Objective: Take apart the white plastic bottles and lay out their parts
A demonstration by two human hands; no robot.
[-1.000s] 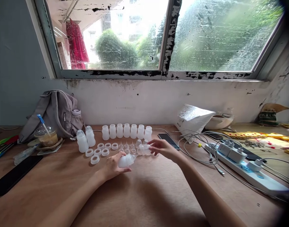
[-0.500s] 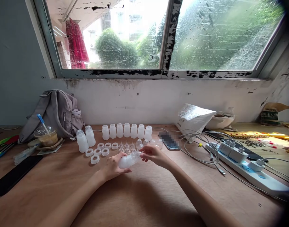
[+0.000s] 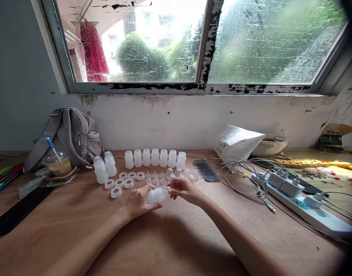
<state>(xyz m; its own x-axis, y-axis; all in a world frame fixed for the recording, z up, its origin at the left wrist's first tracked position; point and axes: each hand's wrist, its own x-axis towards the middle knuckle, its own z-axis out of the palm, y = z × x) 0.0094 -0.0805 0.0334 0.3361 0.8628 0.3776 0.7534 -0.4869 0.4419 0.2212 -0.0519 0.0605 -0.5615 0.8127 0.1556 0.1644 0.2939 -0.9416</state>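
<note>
Left hand (image 3: 138, 201) curled round the bottle (image 3: 153, 197), right hand (image 3: 185, 189) pinching the clear cap (image 3: 165, 191), so keep 'em lined up straight

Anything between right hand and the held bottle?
Nothing visible: the right hand is at the clear end of the bottle that the left hand holds; the upright bottle row stands farther back.

Behind the held bottle (image 3: 153, 196) stand teats (image 3: 155, 177), then a bottle row (image 3: 155, 158).
</note>
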